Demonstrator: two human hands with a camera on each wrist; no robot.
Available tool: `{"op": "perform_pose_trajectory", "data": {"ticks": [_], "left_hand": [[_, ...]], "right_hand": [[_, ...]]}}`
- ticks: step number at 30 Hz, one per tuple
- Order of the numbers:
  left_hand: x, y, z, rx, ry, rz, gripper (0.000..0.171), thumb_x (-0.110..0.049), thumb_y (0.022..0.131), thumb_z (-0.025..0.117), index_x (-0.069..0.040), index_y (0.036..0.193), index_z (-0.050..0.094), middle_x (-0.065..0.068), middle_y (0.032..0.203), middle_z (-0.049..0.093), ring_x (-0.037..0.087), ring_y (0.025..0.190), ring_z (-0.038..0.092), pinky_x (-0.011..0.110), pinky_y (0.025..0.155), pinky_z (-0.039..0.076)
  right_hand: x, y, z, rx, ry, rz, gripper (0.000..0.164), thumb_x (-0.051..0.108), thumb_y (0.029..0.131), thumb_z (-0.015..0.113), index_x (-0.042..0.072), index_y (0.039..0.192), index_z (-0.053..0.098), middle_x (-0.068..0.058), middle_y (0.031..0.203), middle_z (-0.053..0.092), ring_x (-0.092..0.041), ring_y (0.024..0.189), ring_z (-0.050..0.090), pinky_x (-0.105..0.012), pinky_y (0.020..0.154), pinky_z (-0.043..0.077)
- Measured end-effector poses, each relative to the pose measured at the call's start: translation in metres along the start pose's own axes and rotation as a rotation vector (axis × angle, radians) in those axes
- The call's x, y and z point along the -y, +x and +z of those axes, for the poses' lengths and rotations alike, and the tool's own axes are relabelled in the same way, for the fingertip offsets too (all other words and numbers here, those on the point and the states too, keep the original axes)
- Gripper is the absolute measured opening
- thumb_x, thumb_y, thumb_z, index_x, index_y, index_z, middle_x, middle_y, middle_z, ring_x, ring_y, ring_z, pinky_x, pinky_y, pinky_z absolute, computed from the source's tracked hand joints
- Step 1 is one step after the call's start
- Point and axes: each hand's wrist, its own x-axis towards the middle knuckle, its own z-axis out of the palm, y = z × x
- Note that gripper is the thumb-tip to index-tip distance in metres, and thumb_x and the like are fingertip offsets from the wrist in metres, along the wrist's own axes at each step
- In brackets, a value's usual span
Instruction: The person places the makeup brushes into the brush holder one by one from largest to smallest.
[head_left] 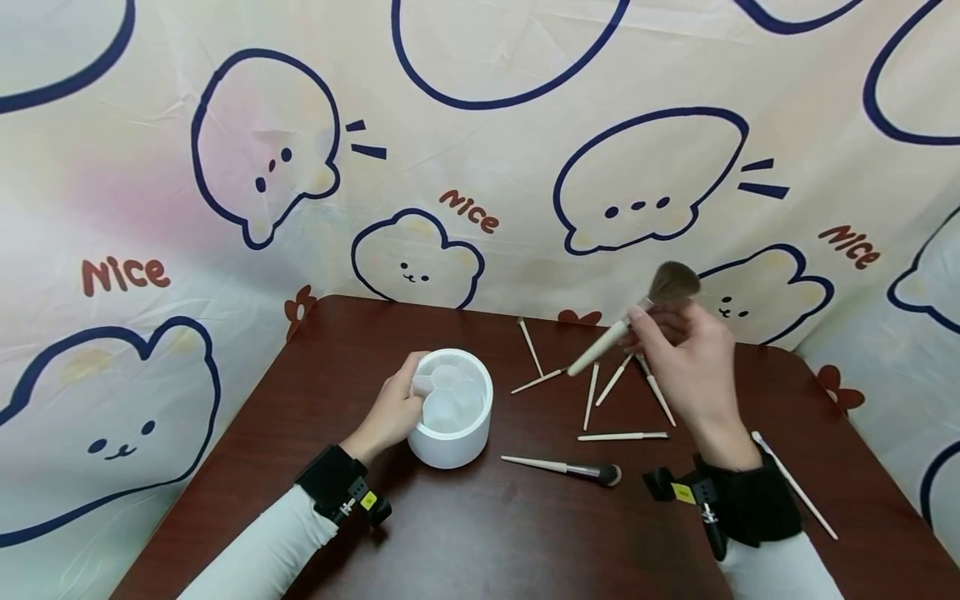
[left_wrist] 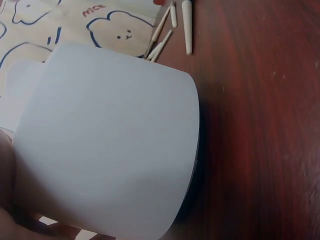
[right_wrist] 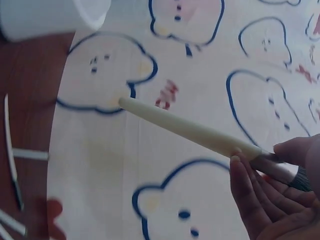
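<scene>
A white round holder (head_left: pixel 450 442) with inner compartments stands on the table, and no brush shows inside it. My left hand (head_left: pixel 393 408) grips its left rim, with fingers outside and the thumb at the edge; its smooth wall (left_wrist: pixel 110 135) fills most of the left wrist view. Raised above the table's right half, my right hand (head_left: pixel 693 358) pinches a large makeup brush (head_left: pixel 603 346) near its ferrule. The fluffy bristles point up and right, the cream handle (right_wrist: pixel 185 127) down and left. Below the holder's right side lies another makeup brush (head_left: pixel 562 467) with dark bristles.
Several thinner brushes lie scattered behind and to the right, among them one horizontal brush (head_left: pixel 622 437) and one long brush (head_left: pixel 795 486) beside the right wrist. A patterned cloth (head_left: pixel 525 167) hangs behind the dark brown table (head_left: pixel 480 550).
</scene>
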Motion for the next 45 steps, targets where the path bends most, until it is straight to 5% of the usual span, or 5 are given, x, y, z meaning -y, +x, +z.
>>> {"op": "perform_pose_trajectory", "data": {"ticks": [8, 14, 25, 34, 45], "left_hand": [[-0.015, -0.007, 0.003, 0.001, -0.022, 0.014, 0.066, 0.018, 0.072, 0.037, -0.01, 0.132, 0.044, 0.012, 0.117, 0.057, 0.022, 0.104, 0.052, 0.05, 0.085, 0.044], [-0.038, -0.015, 0.001, -0.009, -0.023, 0.02, 0.063, 0.017, 0.072, 0.036, -0.005, 0.131, 0.044, 0.013, 0.116, 0.057, 0.022, 0.104, 0.052, 0.048, 0.085, 0.044], [0.004, 0.0, 0.014, -0.048, -0.024, 0.053, 0.066, 0.016, 0.071, 0.041, -0.015, 0.129, 0.046, 0.005, 0.115, 0.058, 0.017, 0.102, 0.052, 0.047, 0.086, 0.043], [0.002, -0.006, -0.002, 0.089, -0.083, -0.009, 0.055, 0.003, 0.085, 0.051, -0.023, 0.132, 0.04, 0.0, 0.121, 0.052, 0.015, 0.109, 0.048, 0.048, 0.091, 0.039], [-0.008, -0.01, -0.024, 0.237, -0.305, -0.139, 0.054, -0.01, 0.082, 0.033, -0.025, 0.133, 0.042, -0.005, 0.133, 0.042, 0.015, 0.122, 0.032, 0.051, 0.101, 0.02]], "right_hand": [[0.029, 0.014, 0.043, 0.116, 0.247, -0.115, 0.018, 0.007, 0.093, 0.055, -0.009, 0.101, 0.057, -0.022, 0.087, 0.064, -0.031, 0.072, 0.063, -0.024, 0.062, 0.053], [0.033, 0.017, 0.072, 0.17, 0.253, -0.128, 0.015, 0.007, 0.093, 0.055, -0.007, 0.098, 0.058, -0.019, 0.085, 0.065, -0.027, 0.069, 0.064, -0.03, 0.061, 0.054], [-0.004, 0.013, 0.112, 0.255, 0.23, -0.123, 0.013, 0.018, 0.092, 0.059, 0.008, 0.1, 0.06, -0.008, 0.085, 0.067, -0.019, 0.071, 0.063, -0.032, 0.061, 0.054], [-0.021, 0.001, 0.137, 0.373, 0.191, -0.033, 0.013, 0.023, 0.091, 0.061, 0.012, 0.098, 0.062, -0.005, 0.084, 0.067, -0.018, 0.071, 0.064, -0.028, 0.06, 0.054], [-0.027, -0.003, 0.15, 0.416, 0.08, 0.002, 0.008, 0.022, 0.088, 0.065, 0.019, 0.096, 0.065, 0.005, 0.088, 0.066, -0.008, 0.078, 0.061, -0.032, 0.066, 0.053]]}}
